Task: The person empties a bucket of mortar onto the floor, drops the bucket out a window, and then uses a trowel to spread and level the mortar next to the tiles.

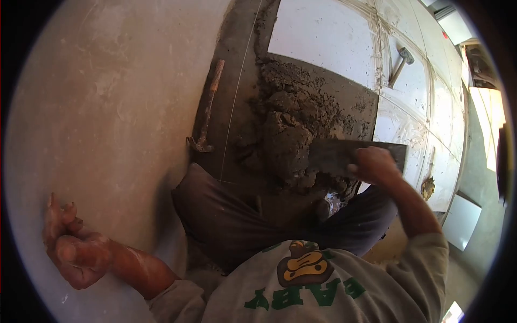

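Observation:
My right hand (375,164) is closed on a flat, wide metal trowel (334,155). The trowel's left end touches a heap of wet mortar (287,141) on the floor in front of my knees. At the lower left my left hand (78,250) is held out near the wall (116,107), its fingers partly curled and apart, with nothing in them. Whether it touches the wall I cannot tell.
A hammer (209,110) lies between the wall and a taut string (235,99). White tiles (323,37) cover the floor at the top and right, where a mallet (400,65) and a dirty tool (428,185) lie. A loose tile (461,220) is further right.

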A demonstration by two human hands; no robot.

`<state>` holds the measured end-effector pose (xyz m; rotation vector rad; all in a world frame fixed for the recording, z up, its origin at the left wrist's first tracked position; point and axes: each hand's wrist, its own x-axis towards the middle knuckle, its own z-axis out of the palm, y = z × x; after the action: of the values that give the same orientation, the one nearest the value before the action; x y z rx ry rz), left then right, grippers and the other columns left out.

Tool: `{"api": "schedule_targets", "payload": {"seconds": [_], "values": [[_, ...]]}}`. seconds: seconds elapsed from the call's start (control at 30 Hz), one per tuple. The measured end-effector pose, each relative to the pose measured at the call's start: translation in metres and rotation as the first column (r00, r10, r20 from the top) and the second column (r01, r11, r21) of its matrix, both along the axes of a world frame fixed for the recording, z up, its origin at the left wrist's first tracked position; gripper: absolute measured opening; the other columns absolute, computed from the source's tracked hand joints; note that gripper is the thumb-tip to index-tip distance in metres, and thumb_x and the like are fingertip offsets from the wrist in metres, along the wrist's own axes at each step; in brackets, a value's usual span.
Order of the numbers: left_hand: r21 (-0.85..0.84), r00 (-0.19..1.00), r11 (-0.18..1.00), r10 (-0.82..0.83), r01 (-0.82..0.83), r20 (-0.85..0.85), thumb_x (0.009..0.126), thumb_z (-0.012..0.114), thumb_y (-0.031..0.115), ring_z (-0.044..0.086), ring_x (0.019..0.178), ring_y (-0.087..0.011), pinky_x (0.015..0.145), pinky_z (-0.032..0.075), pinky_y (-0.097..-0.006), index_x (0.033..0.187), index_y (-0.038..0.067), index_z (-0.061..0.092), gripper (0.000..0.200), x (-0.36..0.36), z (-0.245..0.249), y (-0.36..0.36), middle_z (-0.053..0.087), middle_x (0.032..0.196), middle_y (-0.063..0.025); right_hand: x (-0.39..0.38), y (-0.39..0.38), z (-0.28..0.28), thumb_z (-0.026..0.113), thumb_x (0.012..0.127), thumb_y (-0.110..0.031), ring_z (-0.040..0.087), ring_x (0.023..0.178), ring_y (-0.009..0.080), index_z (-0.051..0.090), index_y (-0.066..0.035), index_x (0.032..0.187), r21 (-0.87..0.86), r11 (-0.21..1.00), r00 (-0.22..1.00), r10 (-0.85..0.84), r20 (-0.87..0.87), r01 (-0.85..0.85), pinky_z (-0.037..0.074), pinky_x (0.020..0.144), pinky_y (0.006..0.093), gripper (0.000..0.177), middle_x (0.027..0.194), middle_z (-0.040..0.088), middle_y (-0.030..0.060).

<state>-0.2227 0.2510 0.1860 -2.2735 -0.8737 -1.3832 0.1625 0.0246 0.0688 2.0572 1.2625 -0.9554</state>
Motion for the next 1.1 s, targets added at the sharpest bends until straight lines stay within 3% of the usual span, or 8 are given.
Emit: {"api": "schedule_targets", "payload": {"seconds": [0.1,0.17,0.3,0.5,0.63,0.93,1.03,1.1], "values": [[-0.100,0.988,0.992,-0.067,0.081,0.138,0.101,0.040,0.033,0.060,0.056,-0.0222,0.041,0.043,-0.0223,0.067,-0.006,0.051,0.053,0.005,-0.015,-0.001,0.063,0.084,-0.0313,0.009,-0.009,0.045,0.063,0.077,-0.033,0.066,0.079,0.0345,0.065,-0.001,0.080,0.100,0.995,0.998,-0.026,0.058,0.020,0.051,0.077,0.0455,0.032,0.076,0.066,0.0192],[-0.546,0.919,0.742,-0.275,0.389,0.281,0.099,0.045,0.028,0.063,0.068,-0.0207,0.053,0.051,-0.0274,0.092,-0.010,0.061,0.042,0.012,-0.028,-0.001,0.064,0.097,-0.0269,0.004,-0.004,0.047,0.063,0.077,-0.031,0.067,0.079,0.0342,0.065,-0.001,0.080,0.113,0.993,0.996,-0.049,0.070,0.041,0.052,0.077,0.0451,0.031,0.075,0.066,0.0189],[-0.916,0.939,0.240,0.047,0.320,0.340,0.093,0.057,0.028,0.062,0.099,-0.0221,0.080,0.052,-0.0321,0.118,-0.005,0.058,0.042,0.050,-0.092,-0.005,0.063,0.114,-0.0160,-0.044,0.031,-0.052,0.061,0.075,-0.020,0.068,0.088,0.0298,0.072,-0.004,0.083,-0.002,1.000,1.000,-0.017,-0.026,0.017,0.054,0.078,0.0400,0.021,0.088,0.070,0.0165],[-0.982,0.995,-0.166,-0.039,0.089,0.097,0.092,0.059,0.036,0.059,0.112,-0.0253,0.095,0.045,-0.0337,0.125,-0.001,0.055,0.050,0.104,-0.173,-0.042,0.061,0.120,-0.0188,-0.077,0.029,-0.119,0.061,0.075,-0.021,0.068,0.089,0.0294,0.073,-0.006,0.084,0.106,0.986,0.989,-0.119,-0.090,0.129,0.054,0.077,0.0397,0.021,0.090,0.070,0.0159],[-0.994,0.958,-0.096,-0.276,0.051,0.076,0.091,0.059,0.037,0.056,0.116,-0.0203,0.098,0.041,-0.0310,0.125,0.000,0.056,0.050,0.104,-0.193,-0.034,0.060,0.124,-0.0160,-0.075,0.031,-0.114,0.063,0.075,-0.026,0.068,0.090,0.0312,0.072,-0.004,0.087,0.132,0.971,0.978,-0.187,-0.096,0.198,0.054,0.079,0.0406,0.027,0.092,0.069,0.0172],[-0.895,0.943,-0.316,-0.001,0.316,0.334,0.091,0.060,0.037,0.059,0.107,-0.0182,0.093,0.044,-0.0301,0.121,-0.002,0.058,0.049,0.122,-0.239,0.006,0.064,0.116,-0.0121,-0.082,-0.008,-0.144,0.062,0.077,-0.038,0.065,0.092,0.0362,0.068,0.002,0.092,0.200,0.892,0.907,-0.365,-0.209,0.405,0.051,0.084,0.0438,0.043,0.094,0.068,0.0205],[-0.926,0.965,-0.287,-0.019,0.245,0.261,0.092,0.057,0.041,0.061,0.108,-0.0247,0.093,0.045,-0.0333,0.118,-0.001,0.060,0.050,0.123,-0.282,-0.017,0.064,0.116,-0.0150,-0.097,-0.010,-0.156,0.061,0.076,-0.040,0.064,0.092,0.0385,0.068,0.003,0.093,0.232,0.827,0.850,-0.448,-0.279,0.512,0.050,0.085,0.0454,0.047,0.093,0.067,0.0226],[-0.990,0.942,-0.029,-0.312,-0.139,-0.123,0.092,0.050,0.049,0.059,0.111,-0.0339,0.095,0.044,-0.0389,0.118,0.000,0.060,0.057,0.125,-0.297,-0.020,0.064,0.116,-0.0178,-0.105,-0.008,-0.154,0.061,0.075,-0.041,0.064,0.092,0.0395,0.067,0.003,0.094,0.237,0.784,0.809,-0.498,-0.313,0.574,0.049,0.085,0.0461,0.048,0.091,0.067,0.0238]]}}
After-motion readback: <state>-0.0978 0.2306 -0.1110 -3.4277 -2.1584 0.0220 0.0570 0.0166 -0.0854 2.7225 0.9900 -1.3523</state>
